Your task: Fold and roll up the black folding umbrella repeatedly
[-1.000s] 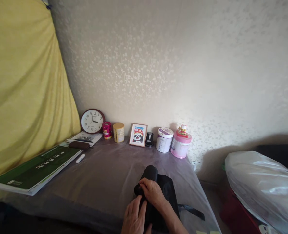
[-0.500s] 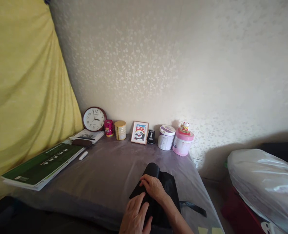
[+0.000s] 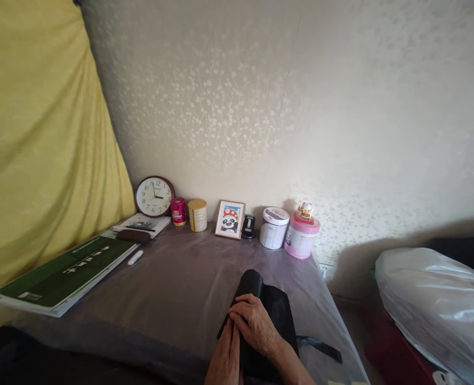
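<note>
A black, partly rolled cloth item [image 3: 279, 305] lies near the front right of the covered table, its exact kind unclear. A thick roll forms its left side, and a black strap [image 3: 320, 347] trails off to the right. Over the roll curve the fingers of my right hand [image 3: 256, 323], closed on it. My left hand [image 3: 226, 350] rests along the roll's left edge with fingers stretched out and side by side, its tips touching my right fingertips. The lower end of the cloth is hidden behind my hands and wrists.
Along the wall stand a clock [image 3: 155, 197], a pink tin [image 3: 178, 212], a yellow-lidded can [image 3: 197, 215], a framed panda picture [image 3: 229, 219], a white tub [image 3: 274, 229] and a pink tub [image 3: 301, 239]. A green book [image 3: 64, 272] lies left; a plastic-wrapped bundle [image 3: 433, 294] stands right.
My left hand has moved up and right, its spread fingers drawing together and meeting my right hand. My right hand has shifted slightly down. The cloth stays in about the same place.
</note>
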Demonstrator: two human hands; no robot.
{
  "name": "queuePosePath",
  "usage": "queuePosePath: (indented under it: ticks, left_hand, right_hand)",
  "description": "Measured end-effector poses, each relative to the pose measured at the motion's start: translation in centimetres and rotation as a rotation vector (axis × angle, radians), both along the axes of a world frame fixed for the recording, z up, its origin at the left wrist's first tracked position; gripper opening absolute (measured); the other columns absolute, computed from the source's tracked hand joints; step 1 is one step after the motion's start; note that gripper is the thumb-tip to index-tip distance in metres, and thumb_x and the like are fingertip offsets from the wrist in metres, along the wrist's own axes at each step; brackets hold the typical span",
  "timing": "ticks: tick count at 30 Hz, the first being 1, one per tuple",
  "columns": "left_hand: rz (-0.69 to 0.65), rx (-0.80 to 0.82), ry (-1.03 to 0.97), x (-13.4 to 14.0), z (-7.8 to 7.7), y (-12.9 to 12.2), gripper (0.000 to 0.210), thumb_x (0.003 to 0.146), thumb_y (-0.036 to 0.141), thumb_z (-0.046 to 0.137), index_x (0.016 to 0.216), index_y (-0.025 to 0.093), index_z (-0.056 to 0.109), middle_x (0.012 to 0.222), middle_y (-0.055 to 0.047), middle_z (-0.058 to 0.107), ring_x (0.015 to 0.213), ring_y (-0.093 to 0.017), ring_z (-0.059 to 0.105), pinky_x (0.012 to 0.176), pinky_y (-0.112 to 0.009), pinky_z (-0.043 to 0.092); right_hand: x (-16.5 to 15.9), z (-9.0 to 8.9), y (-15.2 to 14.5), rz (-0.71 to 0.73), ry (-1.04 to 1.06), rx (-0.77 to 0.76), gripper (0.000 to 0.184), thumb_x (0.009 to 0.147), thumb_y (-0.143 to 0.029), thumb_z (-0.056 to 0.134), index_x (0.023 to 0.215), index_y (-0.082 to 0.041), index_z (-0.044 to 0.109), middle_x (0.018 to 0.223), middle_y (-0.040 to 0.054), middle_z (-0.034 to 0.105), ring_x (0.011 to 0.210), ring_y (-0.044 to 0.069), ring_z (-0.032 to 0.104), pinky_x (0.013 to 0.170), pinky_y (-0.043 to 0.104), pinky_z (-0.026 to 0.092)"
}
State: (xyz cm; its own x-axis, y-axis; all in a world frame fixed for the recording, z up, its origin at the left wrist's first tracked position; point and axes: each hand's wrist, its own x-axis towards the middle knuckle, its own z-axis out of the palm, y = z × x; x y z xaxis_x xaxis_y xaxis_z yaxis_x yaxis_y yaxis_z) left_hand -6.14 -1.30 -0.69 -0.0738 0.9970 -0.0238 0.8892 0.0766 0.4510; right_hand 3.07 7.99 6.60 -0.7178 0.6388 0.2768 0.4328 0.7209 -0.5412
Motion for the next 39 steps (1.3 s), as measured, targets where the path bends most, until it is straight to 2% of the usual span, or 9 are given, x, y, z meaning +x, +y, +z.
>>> queuePosePath:
  ticks: [3, 8, 12, 16, 21, 25, 31, 35, 39]
  left_hand:
    - [0.023, -0.018, -0.017, 0.1, -0.3, 0.2, 0.081, 0.059, -0.004, 0.035, 0.138, 0.008, 0.021, 0.147, -0.012, 0.021, 0.136, -0.020, 0.019, 0.112, -0.034, 0.024]
    - [0.062, -0.073, -0.058, 0.2, 0.5, 0.3, 0.079, 0.061, -0.007, 0.029, 0.138, 0.011, 0.020, 0.147, -0.010, 0.021, 0.135, -0.018, 0.022, 0.110, -0.032, 0.025]
    - [0.074, -0.122, -0.082, 0.3, 1.6, 0.2, 0.086, 0.057, -0.007, 0.033, 0.138, 0.013, 0.016, 0.148, -0.010, 0.017, 0.136, -0.019, 0.020, 0.110, -0.031, 0.023]
    - [0.077, -0.119, -0.069, 0.4, 2.4, -0.3, 0.085, 0.058, -0.006, 0.033, 0.139, 0.014, 0.013, 0.149, -0.010, 0.017, 0.136, -0.020, 0.021, 0.109, -0.031, 0.025]
    - [0.052, -0.015, -0.132, 0.5, 2.7, -1.2, 0.074, 0.069, 0.001, 0.029, 0.140, 0.014, 0.010, 0.149, -0.009, 0.018, 0.136, -0.020, 0.020, 0.108, -0.034, 0.028]
    - [0.044, 0.028, -0.132, 0.5, 2.6, -1.6, 0.073, 0.072, 0.002, 0.028, 0.140, 0.014, 0.007, 0.150, -0.007, 0.017, 0.137, -0.019, 0.019, 0.108, -0.035, 0.028]
    - [0.000, 0.011, -0.106, 0.2, 2.4, -1.7, 0.075, 0.072, 0.004, 0.032, 0.141, 0.012, 0.003, 0.150, -0.011, 0.014, 0.137, -0.021, 0.018, 0.107, -0.035, 0.030]
    - [-0.008, 0.011, -0.135, 0.0, 2.6, -1.8, 0.078, 0.071, 0.004, 0.035, 0.141, 0.013, 0.002, 0.150, -0.012, 0.014, 0.137, -0.022, 0.019, 0.107, -0.035, 0.029]
    - [-0.008, -0.007, -0.133, 0.1, 2.7, -1.9, 0.085, 0.067, 0.001, 0.040, 0.140, 0.013, -0.001, 0.150, -0.015, 0.012, 0.136, -0.023, 0.021, 0.106, -0.034, 0.031]
  right_hand:
    - [-0.2, -0.8, 1.2, 0.014, -0.023, 0.042, 0.029, 0.091, -0.025, 0.038, 0.086, -0.025, 0.068, 0.095, -0.0002, 0.069, 0.116, 0.017, 0.047, 0.106, 0.038, 0.018]
    - [-1.2, -1.9, 4.9, -0.091, -0.073, 0.079, 0.030, 0.090, -0.024, 0.038, 0.085, -0.024, 0.068, 0.093, 0.0006, 0.070, 0.115, 0.016, 0.047, 0.107, 0.039, 0.014]
    - [-1.8, -2.3, 7.6, -0.223, -0.063, 0.065, 0.031, 0.090, -0.023, 0.036, 0.091, -0.022, 0.067, 0.104, 0.0024, 0.067, 0.117, 0.017, 0.046, 0.105, 0.037, 0.021]
    - [0.1, -2.4, 8.8, -0.475, -0.028, 0.061, 0.032, 0.089, -0.025, 0.037, 0.110, -0.016, 0.059, 0.115, 0.0088, 0.061, 0.110, 0.018, 0.051, 0.098, 0.031, 0.033]
    - [6.8, -3.0, 7.2, -0.816, 0.013, 0.003, 0.034, 0.088, -0.031, 0.033, 0.104, -0.017, 0.059, 0.106, 0.0112, 0.064, 0.101, 0.021, 0.057, 0.089, 0.031, 0.040]
    - [10.2, -3.9, 4.3, -0.848, -0.027, -0.099, 0.030, 0.087, -0.037, 0.035, 0.092, -0.022, 0.061, 0.095, 0.0075, 0.068, 0.092, 0.022, 0.062, 0.080, 0.029, 0.043]
    - [9.3, -3.5, 1.7, -0.825, 0.019, -0.211, 0.034, 0.085, -0.045, 0.035, 0.093, -0.021, 0.057, 0.082, 0.0067, 0.068, 0.080, 0.023, 0.064, 0.069, 0.029, 0.042]
    - [8.5, -2.3, 1.5, -0.823, -0.006, -0.212, 0.033, 0.083, -0.046, 0.038, 0.096, -0.020, 0.055, 0.071, 0.0037, 0.066, 0.072, 0.023, 0.064, 0.064, 0.030, 0.040]
    - [8.2, -1.5, 1.4, -0.822, -0.037, -0.181, 0.029, 0.084, -0.041, 0.039, 0.096, -0.020, 0.055, 0.072, 0.0030, 0.066, 0.071, 0.022, 0.063, 0.064, 0.029, 0.039]
